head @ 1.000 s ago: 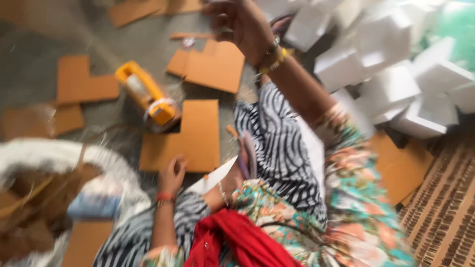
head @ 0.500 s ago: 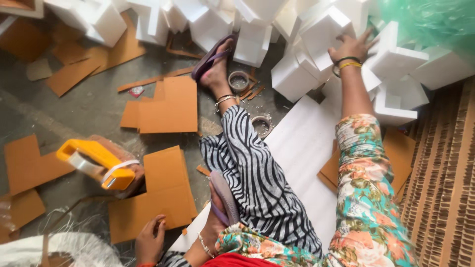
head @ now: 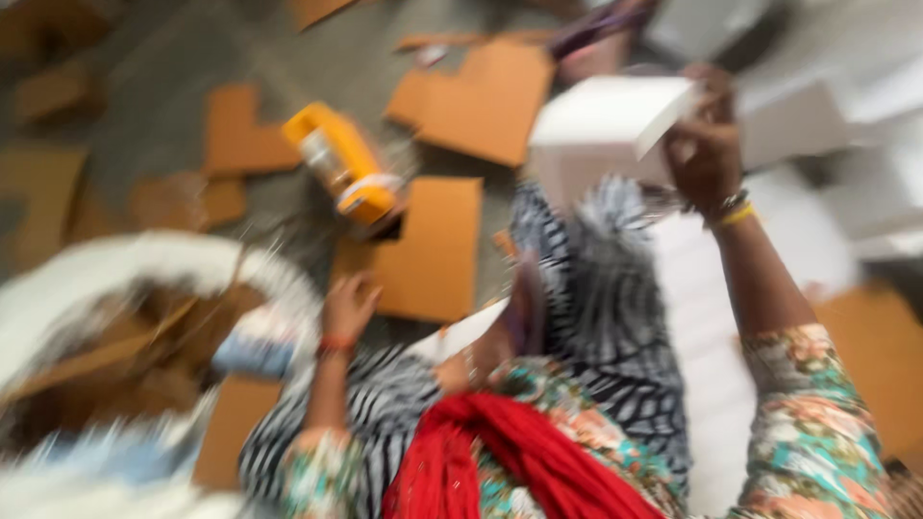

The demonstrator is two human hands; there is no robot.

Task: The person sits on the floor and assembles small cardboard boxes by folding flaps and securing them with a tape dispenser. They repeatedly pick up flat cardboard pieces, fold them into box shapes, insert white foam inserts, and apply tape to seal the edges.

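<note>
The picture is very blurry. The right hand (head: 707, 154) is lifted up at about 1 o'clock, and its fingers are closed around a white box (head: 606, 120) — the box sits just to the left of the hand, up in the air above the person's knee. A yellow bangle (head: 735, 213) is on that wrist.

The left hand (head: 348, 308) is low, at about 8 o'clock. Its fingers are spread a bit and it rests near the edge of a flat brown cardboard piece (head: 433, 245) on the floor. It holds nothing that can be seen.

A yellow tape holder (head: 341, 173) lies on the floor at about 11 o'clock — just above that cardboard. More brown cardboard pieces (head: 481, 101) lie near the top. A pile of white boxes (head: 846, 135) is on the far right, at 2 o'clock. A red cloth (head: 500, 461) lies in the person's lap at 6 o'clock.
</note>
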